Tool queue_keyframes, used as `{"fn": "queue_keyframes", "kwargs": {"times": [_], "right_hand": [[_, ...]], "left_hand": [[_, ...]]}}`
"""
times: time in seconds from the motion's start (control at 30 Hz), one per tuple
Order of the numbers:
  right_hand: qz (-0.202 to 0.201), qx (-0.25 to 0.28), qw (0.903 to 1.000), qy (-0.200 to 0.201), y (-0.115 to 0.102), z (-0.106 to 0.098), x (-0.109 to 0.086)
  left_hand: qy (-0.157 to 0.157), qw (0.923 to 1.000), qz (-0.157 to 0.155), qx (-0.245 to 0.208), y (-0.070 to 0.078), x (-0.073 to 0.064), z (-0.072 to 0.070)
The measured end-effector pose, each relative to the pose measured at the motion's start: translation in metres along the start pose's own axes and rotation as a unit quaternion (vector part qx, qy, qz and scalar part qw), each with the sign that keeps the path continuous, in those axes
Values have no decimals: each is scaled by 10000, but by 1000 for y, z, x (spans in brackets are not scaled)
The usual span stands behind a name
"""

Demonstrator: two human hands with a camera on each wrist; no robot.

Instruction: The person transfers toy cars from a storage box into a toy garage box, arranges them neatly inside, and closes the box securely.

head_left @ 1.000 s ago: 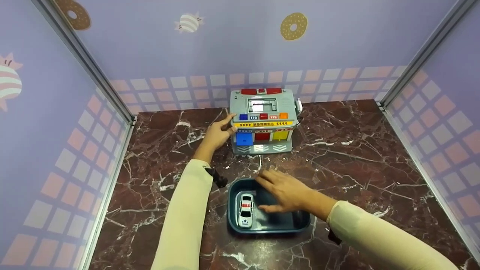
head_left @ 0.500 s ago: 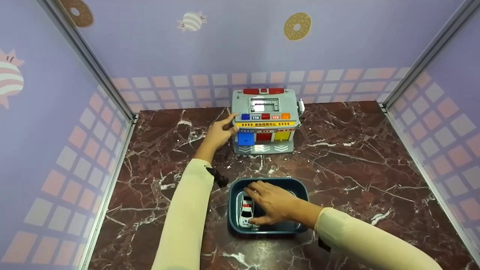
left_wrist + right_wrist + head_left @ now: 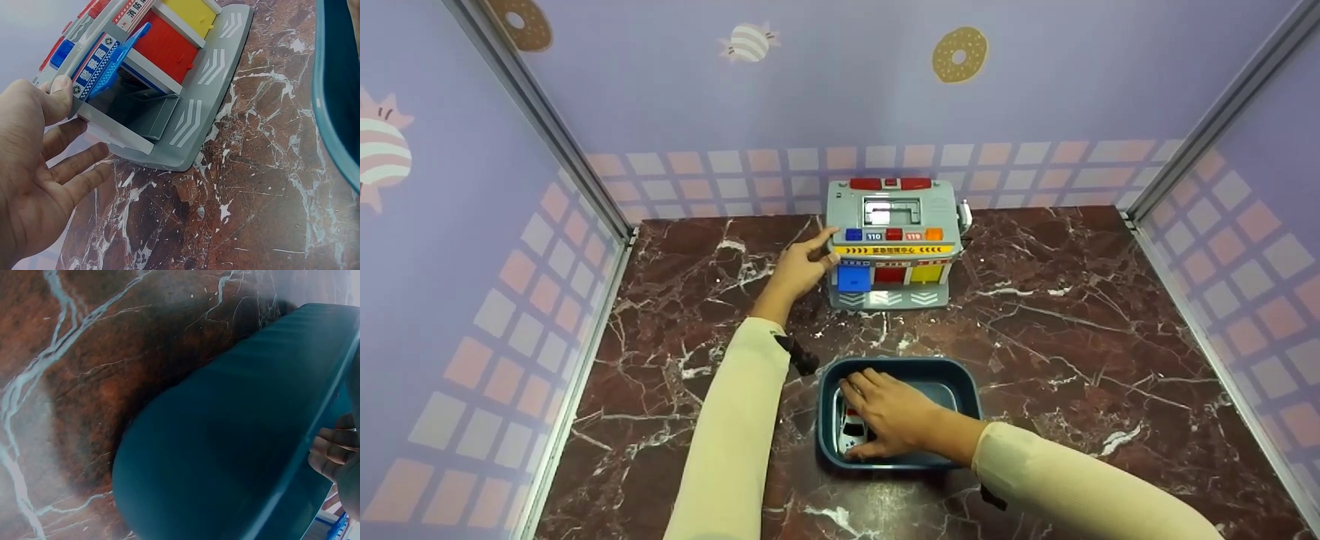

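Toward the back stands a grey toy rescue station (image 3: 890,244) with blue, red and yellow garage doors. My left hand (image 3: 799,270) holds its left front corner, thumb on the front and index finger at the side; the other fingers stay loosely extended. In the left wrist view the blue door (image 3: 118,62) is flipped up over a dark open bay (image 3: 132,104). Nearer me, a white toy police car (image 3: 853,435) lies in a dark teal tray (image 3: 971,397). My right hand (image 3: 896,416) spans this car, fingertips at its far end and thumb at its near end.
The dark red marble-patterned table (image 3: 682,420) lies between purple panels, with a back wall (image 3: 840,90) right behind the station. A white handle-like part (image 3: 964,214) juts from the station's right side. The tray's raised rim surrounds my right hand.
My right hand has moved left inside the tray, from its far right part onto the police car, and its fingers have closed around the car. The left hand stays on the station.
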State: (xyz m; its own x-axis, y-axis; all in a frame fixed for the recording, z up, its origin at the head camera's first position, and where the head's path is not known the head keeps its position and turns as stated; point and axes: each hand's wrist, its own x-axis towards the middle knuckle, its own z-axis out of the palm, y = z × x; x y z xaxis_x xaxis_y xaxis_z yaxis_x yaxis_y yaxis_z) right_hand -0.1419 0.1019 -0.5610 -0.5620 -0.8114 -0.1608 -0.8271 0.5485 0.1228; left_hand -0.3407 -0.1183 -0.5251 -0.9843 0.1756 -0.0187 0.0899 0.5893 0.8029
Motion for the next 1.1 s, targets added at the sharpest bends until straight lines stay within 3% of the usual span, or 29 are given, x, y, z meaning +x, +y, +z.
{"fn": "queue_keyframes", "kwargs": {"times": [0.23,0.63,1.1], "right_hand": [[26,75,9998,-182,-5,3,3],[198,188,9995,-164,-2,5,-1],[284,715,9965,-321,4,10,-4]], "left_hand": [[30,10000,-19,77,-2,0,1],[29,10000,-14,13,-2,2,1],[72,10000,-47,-12,-3,3,2]]}}
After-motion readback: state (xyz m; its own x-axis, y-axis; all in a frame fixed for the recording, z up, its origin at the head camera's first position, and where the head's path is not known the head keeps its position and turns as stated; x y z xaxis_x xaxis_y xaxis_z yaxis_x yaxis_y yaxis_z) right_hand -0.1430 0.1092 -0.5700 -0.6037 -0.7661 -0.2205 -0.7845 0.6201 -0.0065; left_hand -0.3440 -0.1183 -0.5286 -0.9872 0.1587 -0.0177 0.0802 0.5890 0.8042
